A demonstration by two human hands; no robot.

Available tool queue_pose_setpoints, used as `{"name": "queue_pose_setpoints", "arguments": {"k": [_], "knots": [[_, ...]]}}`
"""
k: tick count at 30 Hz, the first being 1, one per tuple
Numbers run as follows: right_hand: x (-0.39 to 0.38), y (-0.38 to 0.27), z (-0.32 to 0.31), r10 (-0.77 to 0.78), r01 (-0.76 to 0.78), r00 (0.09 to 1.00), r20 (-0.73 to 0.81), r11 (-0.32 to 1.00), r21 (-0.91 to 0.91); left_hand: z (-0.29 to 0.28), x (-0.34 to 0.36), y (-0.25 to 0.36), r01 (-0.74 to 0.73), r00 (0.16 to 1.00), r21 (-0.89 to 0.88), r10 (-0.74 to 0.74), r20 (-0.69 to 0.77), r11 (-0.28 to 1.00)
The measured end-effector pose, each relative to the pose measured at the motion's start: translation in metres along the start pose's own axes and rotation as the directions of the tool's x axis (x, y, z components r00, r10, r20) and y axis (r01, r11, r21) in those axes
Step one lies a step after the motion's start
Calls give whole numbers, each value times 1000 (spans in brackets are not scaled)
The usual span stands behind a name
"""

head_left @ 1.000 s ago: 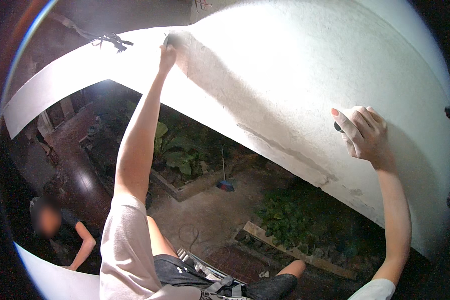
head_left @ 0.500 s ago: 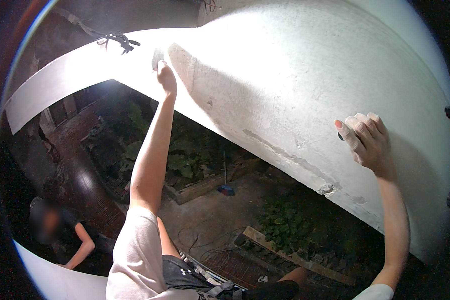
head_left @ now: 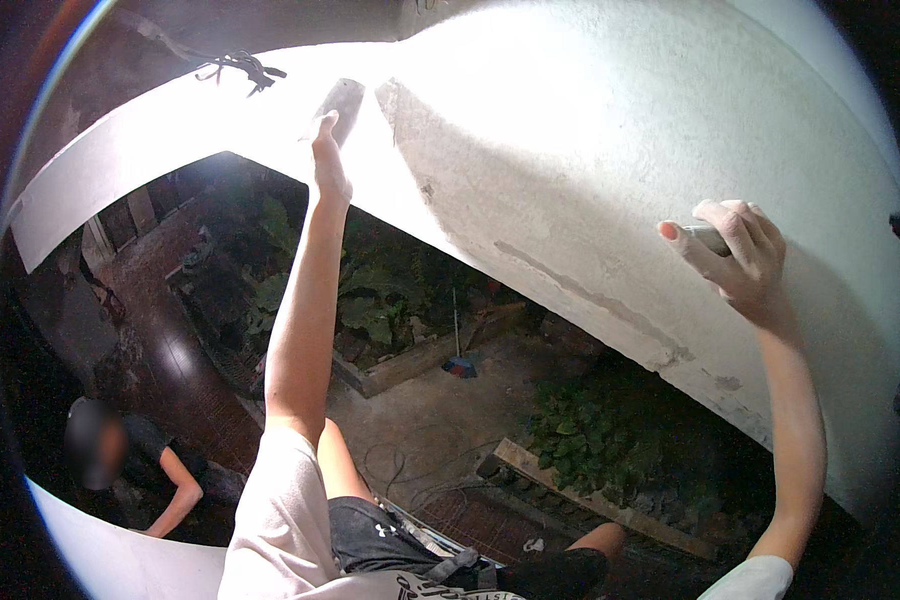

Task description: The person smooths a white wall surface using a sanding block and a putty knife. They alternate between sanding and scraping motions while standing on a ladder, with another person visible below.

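Reaching up: 2 arms stretch to the white wall (head_left: 610, 130).
Left hand (head_left: 328, 160): fingers wrapped on a flat grey tool (head_left: 343, 100), pressed on the wall high up.
Right hand (head_left: 735, 250): curled tight round a small grey thing (head_left: 708, 238), maybe a handle, against the wall.
Change: the left hand has moved right since 1 second ago.
Below: another person (head_left: 120, 460) stands far down in the yard.

two hands (head_left: 330, 165), two tools (head_left: 342, 100), one wall (head_left: 590, 130).

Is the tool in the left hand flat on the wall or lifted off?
Flat on: the left hand presses the trowel against the white wall.
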State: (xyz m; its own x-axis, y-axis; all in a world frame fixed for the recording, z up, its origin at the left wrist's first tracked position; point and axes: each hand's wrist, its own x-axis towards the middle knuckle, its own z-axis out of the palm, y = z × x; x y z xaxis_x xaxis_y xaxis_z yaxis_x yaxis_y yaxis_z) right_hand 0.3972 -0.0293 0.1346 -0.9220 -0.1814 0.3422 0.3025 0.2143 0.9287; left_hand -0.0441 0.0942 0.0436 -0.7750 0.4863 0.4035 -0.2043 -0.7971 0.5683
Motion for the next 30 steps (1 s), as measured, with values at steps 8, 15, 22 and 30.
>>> {"name": "queue_pose_setpoints", "arguments": {"k": [8, 15, 22, 30], "knots": [[60, -40, 25, 383, -403, 915, 124, 857, 320, 2, -42, 26, -97, 984, 7, 95, 153, 995], [91, -39, 40, 489, -462, 872, 6, 820, 339, 13, -71, 30, -285, 958, 247, 280, 58, 926], [97, -36, 23, 444, -419, 896, -6, 851, 317, 17, -92, 49, -311, 951, 397, 283, 127, 864], [110, -58, 45, 654, -624, 692, 306, 328, 710, 8, -170, 71, -280, 956, 391, 217, 199, 877]]}}
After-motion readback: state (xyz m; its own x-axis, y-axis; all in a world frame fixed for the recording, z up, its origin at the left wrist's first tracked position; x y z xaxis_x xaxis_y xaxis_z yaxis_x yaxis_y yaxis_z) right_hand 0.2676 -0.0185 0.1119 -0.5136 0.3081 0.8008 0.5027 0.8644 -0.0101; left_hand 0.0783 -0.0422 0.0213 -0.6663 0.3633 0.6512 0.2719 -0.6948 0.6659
